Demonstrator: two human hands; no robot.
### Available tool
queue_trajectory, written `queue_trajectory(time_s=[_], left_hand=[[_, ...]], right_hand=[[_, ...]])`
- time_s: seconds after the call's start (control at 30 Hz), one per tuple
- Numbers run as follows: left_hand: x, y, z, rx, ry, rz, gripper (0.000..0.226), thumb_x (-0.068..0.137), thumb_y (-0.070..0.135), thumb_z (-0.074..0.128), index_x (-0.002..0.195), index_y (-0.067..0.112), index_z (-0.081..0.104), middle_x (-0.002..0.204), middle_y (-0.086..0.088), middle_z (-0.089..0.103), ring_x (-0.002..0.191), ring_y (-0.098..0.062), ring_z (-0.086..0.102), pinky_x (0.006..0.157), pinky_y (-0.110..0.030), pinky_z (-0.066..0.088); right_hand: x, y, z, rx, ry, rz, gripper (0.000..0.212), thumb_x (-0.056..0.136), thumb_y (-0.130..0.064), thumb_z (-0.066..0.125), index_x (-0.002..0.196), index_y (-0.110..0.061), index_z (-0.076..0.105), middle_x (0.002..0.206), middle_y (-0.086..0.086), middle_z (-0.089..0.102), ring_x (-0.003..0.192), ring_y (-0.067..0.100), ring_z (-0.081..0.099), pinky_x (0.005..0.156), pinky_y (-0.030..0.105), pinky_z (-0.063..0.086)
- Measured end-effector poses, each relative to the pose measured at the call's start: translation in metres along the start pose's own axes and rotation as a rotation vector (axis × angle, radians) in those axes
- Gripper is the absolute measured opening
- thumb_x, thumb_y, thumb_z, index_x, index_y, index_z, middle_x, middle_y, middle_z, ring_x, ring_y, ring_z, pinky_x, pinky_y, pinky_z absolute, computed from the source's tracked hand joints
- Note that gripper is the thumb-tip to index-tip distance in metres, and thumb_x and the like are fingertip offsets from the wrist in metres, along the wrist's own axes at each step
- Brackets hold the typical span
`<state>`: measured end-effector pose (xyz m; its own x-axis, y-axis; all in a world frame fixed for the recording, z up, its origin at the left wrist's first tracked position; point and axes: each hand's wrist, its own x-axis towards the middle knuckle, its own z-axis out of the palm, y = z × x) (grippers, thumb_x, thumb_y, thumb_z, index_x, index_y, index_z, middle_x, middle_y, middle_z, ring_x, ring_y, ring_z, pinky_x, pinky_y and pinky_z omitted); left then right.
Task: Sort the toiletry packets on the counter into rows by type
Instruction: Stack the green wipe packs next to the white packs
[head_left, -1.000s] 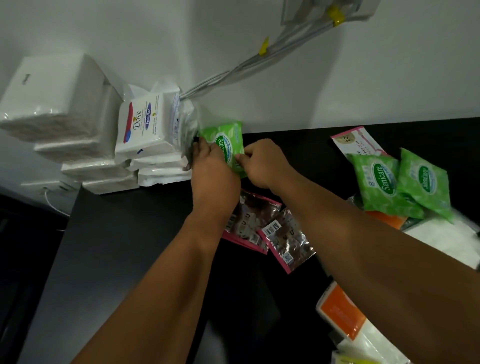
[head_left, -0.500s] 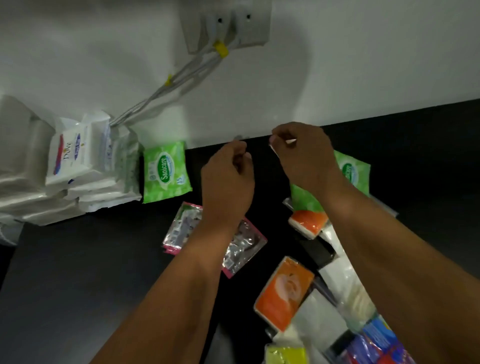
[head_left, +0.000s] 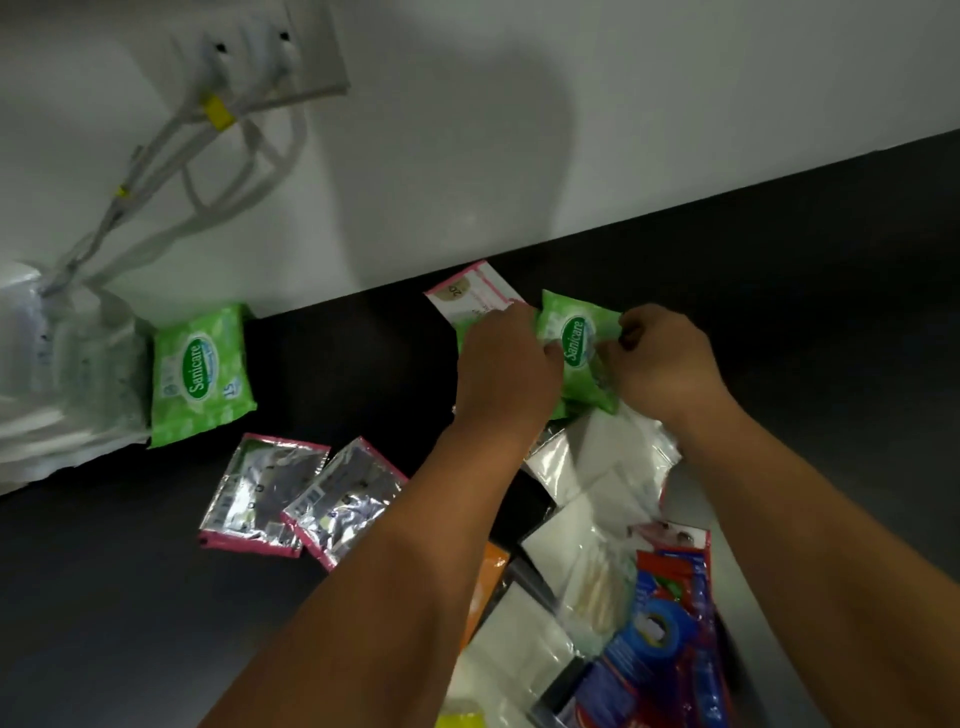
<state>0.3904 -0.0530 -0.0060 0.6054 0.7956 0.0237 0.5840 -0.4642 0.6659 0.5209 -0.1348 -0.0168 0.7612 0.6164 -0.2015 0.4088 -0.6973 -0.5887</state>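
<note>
**Item 1, nearest, 5 o'clock of the view.** An unsorted heap lies on the black counter. It holds red-and-blue packets, a yellow packet at the bottom edge, an orange packet half hidden by the left forearm, and clear bags with white contents. The pieces overlap, so the count cannot be told.

**Item 2, 8 o'clock.** The left foil sachet and the right foil sachet both have pink borders. They lie flat with their edges touching.

**Item 3, centre towards 2 o'clock.** The held Sanicare packet is green and sits at the far end of the heap. The left hand grips its left edge with the fingers curled over it. The right hand pinches its right edge. Whether the packet is lifted or resting cannot be told.

**Item 4, 10 o'clock of the held packet.** A white-and-pink packet lies at the foot of the wall, partly covered by the left hand.

**Item 5, 9 o'clock.** The second Sanicare packet is green and tilted against a stack of white packs. It is well apart from the held one.

**Item 6, farthest, 11 o'clock.** A wall socket plate carries white cables bound with a yellow tie.
</note>
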Motion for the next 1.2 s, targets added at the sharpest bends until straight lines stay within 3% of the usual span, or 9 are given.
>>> queue_trajectory(time_s=[0.27, 0.43, 0.53, 0.67, 0.83, 0.93, 1.0, 1.1, 1.2], left_hand=[[0.005, 0.011, 0.012, 0.002, -0.063, -0.068, 0.027, 0.091, 0.021, 0.067, 0.116, 0.014, 0.061, 0.111, -0.002, 0.067, 0.105, -0.019, 0.062, 0.091, -0.040, 0.053], [-0.001, 0.007, 0.004, -0.214, 0.060, -0.043, 0.035, 0.093, 0.009, 0.059, 0.127, 0.018, 0.059, 0.116, 0.000, 0.065, 0.108, -0.016, 0.063, 0.090, -0.039, 0.056], [-0.007, -0.003, -0.007, -0.269, 0.176, -0.027, 0.042, 0.092, 0.004, 0.057, 0.131, 0.022, 0.058, 0.124, 0.004, 0.062, 0.110, -0.009, 0.061, 0.092, -0.023, 0.054], [-0.017, -0.023, -0.034, -0.371, 0.293, -0.005, 0.045, 0.092, 0.003, 0.057, 0.130, 0.026, 0.059, 0.121, 0.012, 0.065, 0.103, -0.005, 0.065, 0.085, -0.019, 0.055], [-0.034, -0.066, -0.077, -0.285, 0.375, 0.027, 0.051, 0.086, 0.011, 0.063, 0.132, 0.031, 0.056, 0.115, 0.016, 0.067, 0.097, -0.003, 0.066, 0.082, -0.022, 0.056], [-0.048, -0.092, -0.099, -0.107, 0.396, 0.109, 0.065, 0.081, 0.024, 0.077, 0.139, 0.017, 0.051, 0.134, 0.009, 0.054, 0.122, -0.002, 0.049, 0.104, -0.012, 0.039], [-0.060, -0.115, -0.113, -0.003, 0.372, 0.133, 0.075, 0.076, 0.032, 0.082, 0.140, 0.015, 0.048, 0.141, 0.005, 0.046, 0.126, 0.001, 0.039, 0.104, 0.001, 0.022], [-0.076, -0.148, -0.134, 0.093, 0.295, -0.073, 0.082, 0.080, 0.035, 0.081, 0.150, 0.017, 0.041, 0.161, -0.007, 0.029, 0.147, -0.022, 0.026, 0.112, -0.020, 0.026], [-0.084, -0.172, -0.152, 0.174, 0.316, -0.136, 0.068, 0.087, 0.032, 0.075, 0.145, 0.011, 0.048, 0.159, -0.013, 0.033, 0.141, -0.032, 0.037, 0.110, -0.032, 0.035]], right_hand=[[0.006, 0.010, 0.007, 0.165, -0.052, 0.027, 0.042, 0.086, -0.012, 0.069, 0.127, -0.015, 0.057, 0.094, -0.004, 0.061, 0.079, 0.012, 0.058, 0.056, 0.017, 0.040], [0.004, 0.003, 0.006, 0.462, 0.103, 0.022, 0.043, 0.083, -0.008, 0.074, 0.122, -0.020, 0.060, 0.094, -0.008, 0.067, 0.086, 0.010, 0.068, 0.075, 0.032, 0.059], [0.002, -0.015, 0.009, 0.640, 0.147, -0.015, 0.038, 0.083, -0.010, 0.076, 0.117, -0.021, 0.066, 0.092, -0.006, 0.071, 0.083, 0.010, 0.072, 0.075, 0.032, 0.062], [-0.010, -0.053, 0.022, 0.770, 0.086, -0.104, 0.022, 0.088, -0.009, 0.069, 0.104, -0.024, 0.073, 0.091, -0.009, 0.075, 0.083, 0.004, 0.073, 0.074, 0.030, 0.062], [-0.036, -0.108, 0.051, 0.810, -0.065, -0.291, 0.036, 0.090, 0.004, 0.052, 0.110, -0.018, 0.073, 0.100, -0.008, 0.075, 0.089, 0.004, 0.072, 0.070, 0.018, 0.057], [-0.050, -0.137, 0.071, 0.729, -0.140, -0.368, 0.046, 0.084, 0.010, 0.047, 0.115, -0.014, 0.071, 0.102, -0.001, 0.075, 0.091, 0.007, 0.071, 0.075, 0.022, 0.058], [-0.061, -0.157, 0.089, 0.744, -0.217, -0.371, 0.045, 0.082, 0.011, 0.047, 0.112, -0.013, 0.072, 0.098, 0.001, 0.075, 0.089, 0.010, 0.072, 0.075, 0.026, 0.060], [-0.073, -0.184, 0.118, 0.753, -0.309, -0.375, 0.041, 0.083, 0.010, 0.051, 0.112, -0.009, 0.072, 0.101, 0.006, 0.075, 0.094, 0.019, 0.072, 0.084, 0.043, 0.060], [-0.077, -0.204, 0.144, 0.730, -0.339, -0.338, 0.034, 0.085, 0.007, 0.058, 0.113, -0.004, 0.071, 0.104, 0.007, 0.075, 0.095, 0.019, 0.072, 0.088, 0.044, 0.059]])
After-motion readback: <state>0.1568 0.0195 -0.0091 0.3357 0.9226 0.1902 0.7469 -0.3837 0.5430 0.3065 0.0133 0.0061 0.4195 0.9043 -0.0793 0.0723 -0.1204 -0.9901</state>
